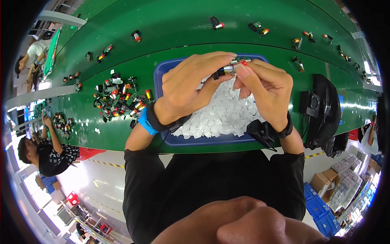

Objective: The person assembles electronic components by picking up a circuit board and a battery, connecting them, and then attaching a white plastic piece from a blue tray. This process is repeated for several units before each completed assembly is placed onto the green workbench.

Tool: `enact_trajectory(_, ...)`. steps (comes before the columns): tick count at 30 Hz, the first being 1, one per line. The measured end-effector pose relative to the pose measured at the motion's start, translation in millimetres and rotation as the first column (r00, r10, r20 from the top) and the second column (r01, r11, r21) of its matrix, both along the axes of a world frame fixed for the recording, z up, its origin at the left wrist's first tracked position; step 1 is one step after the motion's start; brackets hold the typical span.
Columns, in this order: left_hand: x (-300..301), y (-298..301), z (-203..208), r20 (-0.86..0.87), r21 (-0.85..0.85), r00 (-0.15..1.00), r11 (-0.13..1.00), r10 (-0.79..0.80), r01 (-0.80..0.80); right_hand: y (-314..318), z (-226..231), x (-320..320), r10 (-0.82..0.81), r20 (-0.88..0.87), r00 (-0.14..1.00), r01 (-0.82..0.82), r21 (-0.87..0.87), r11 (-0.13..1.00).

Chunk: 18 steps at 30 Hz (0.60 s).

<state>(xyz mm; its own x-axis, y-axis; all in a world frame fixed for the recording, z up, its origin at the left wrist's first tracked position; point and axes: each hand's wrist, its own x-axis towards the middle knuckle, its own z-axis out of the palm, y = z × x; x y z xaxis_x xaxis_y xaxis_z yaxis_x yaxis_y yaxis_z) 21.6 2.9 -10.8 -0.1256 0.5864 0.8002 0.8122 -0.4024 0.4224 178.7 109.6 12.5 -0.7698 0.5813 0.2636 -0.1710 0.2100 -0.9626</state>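
Above the blue tray (211, 142), my left hand (189, 83) is closed on a small circuit board with a battery (227, 70), thumb below and fingers above. My right hand (270, 85) pinches its right end, near a red bit; whether the fingertips hold a wire or a small piece is hidden. Many small white paper-like pieces (221, 118) fill the tray beneath both hands. A dark wristband and a blue band (146, 121) circle my left wrist, and a dark device (261, 133) sits by my right wrist.
Left of the tray lies a heap of similar battery boards (118, 97). More, such as one battery board (217, 23), are spread along the green table (174, 24). A black bag (327, 110) and a black box (310, 103) stand at right. Another person (46, 152) works at far left.
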Motion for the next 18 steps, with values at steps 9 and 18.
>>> enact_trajectory(9,3.0,0.4,11.5,0.101,-0.124,0.994,0.992,0.043,-0.03,9.9,-6.5,-3.5,0.011,0.094,0.996,-0.011,0.009,1.0)
enact_trajectory(18,-60.0,20.6,2.4,0.349,-0.546,0.922,0.836,0.169,0.054,11.6,-12.1,-6.3,-0.009,0.109,0.994,-0.004,0.116,0.993)
